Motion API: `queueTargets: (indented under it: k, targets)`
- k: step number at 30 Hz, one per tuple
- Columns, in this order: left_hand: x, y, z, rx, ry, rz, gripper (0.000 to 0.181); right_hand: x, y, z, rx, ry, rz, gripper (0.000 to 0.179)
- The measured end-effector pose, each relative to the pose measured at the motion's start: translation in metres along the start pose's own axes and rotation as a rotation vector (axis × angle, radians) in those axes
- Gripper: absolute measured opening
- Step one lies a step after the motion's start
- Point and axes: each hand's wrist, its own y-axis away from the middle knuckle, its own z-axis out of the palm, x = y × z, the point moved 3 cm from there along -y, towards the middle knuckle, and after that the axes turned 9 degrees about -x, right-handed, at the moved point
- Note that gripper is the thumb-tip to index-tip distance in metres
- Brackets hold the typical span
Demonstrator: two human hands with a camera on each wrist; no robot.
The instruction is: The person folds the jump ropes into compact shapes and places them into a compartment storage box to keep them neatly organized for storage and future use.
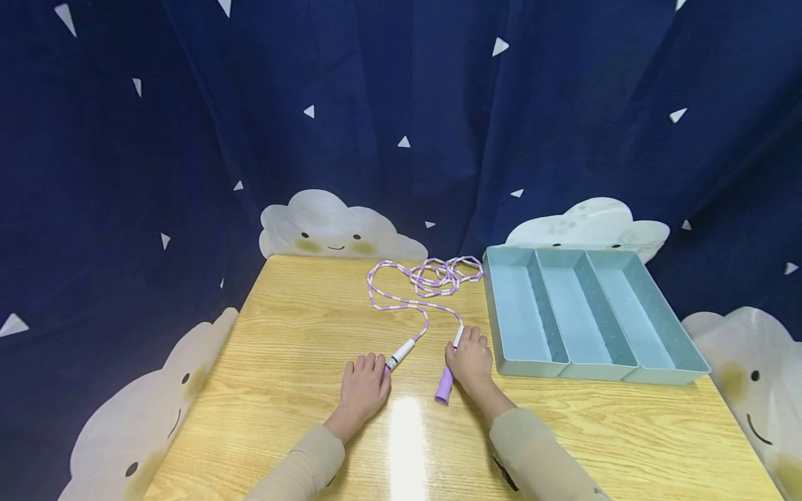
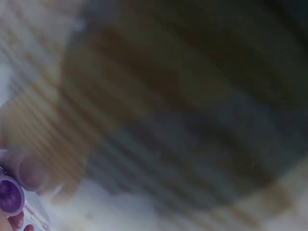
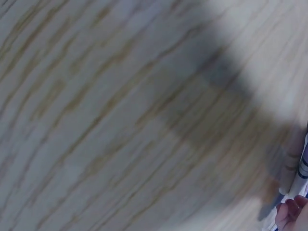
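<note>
A jump rope with purple and white beads (image 1: 401, 301) lies on the wooden table. My left hand (image 1: 365, 384) grips one handle (image 1: 402, 352); its white end sticks out past the thumb side, while the palm hides most of the purple part. The round purple end of that handle (image 2: 10, 196) shows at the left wrist view's edge, beside the fingertips. Around the middle of the other handle (image 1: 444, 386) my right hand (image 1: 471, 358) is curled, with the flared purple end pointing toward me. In the right wrist view, bent fingers (image 3: 288, 212) sit just below the handle (image 3: 299, 175).
To the right stands a light blue tray (image 1: 532, 369) with three long compartments, near my right hand. The rope's coiled part (image 1: 446, 275) lies at the table's back edge, close to the tray. Behind the table hangs a dark blue curtain (image 1: 376, 83).
</note>
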Motion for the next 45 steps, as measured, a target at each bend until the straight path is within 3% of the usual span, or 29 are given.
queueTargets:
  k: [11, 18, 28, 39, 45]
  targets:
    - [0.0010, 0.0008, 0.0019, 0.018, 0.012, -0.004, 0.023, -0.0025, 0.0002, 0.0027, -0.075, 0.037, 0.040, 0.046]
    - [0.0032, 0.0017, 0.0039, -0.012, 0.006, 0.000, 0.026, -0.0027, -0.0002, 0.0037, -0.092, 0.049, 0.054, 0.046]
    - [0.0046, 0.0006, 0.0050, 0.009, -0.027, 0.016, 0.022, -0.0025, -0.0012, 0.0063, -0.110, 0.057, 0.077, 0.044]
    - [0.0056, 0.0010, 0.0052, -0.002, -0.052, 0.016, 0.022, -0.0045, -0.0007, 0.0056, -0.101, 0.018, 0.073, 0.040]
    - [0.0059, 0.0004, 0.0046, 0.024, -0.067, 0.015, 0.022, -0.0057, -0.0013, 0.0031, -0.111, -0.051, 0.061, 0.034]
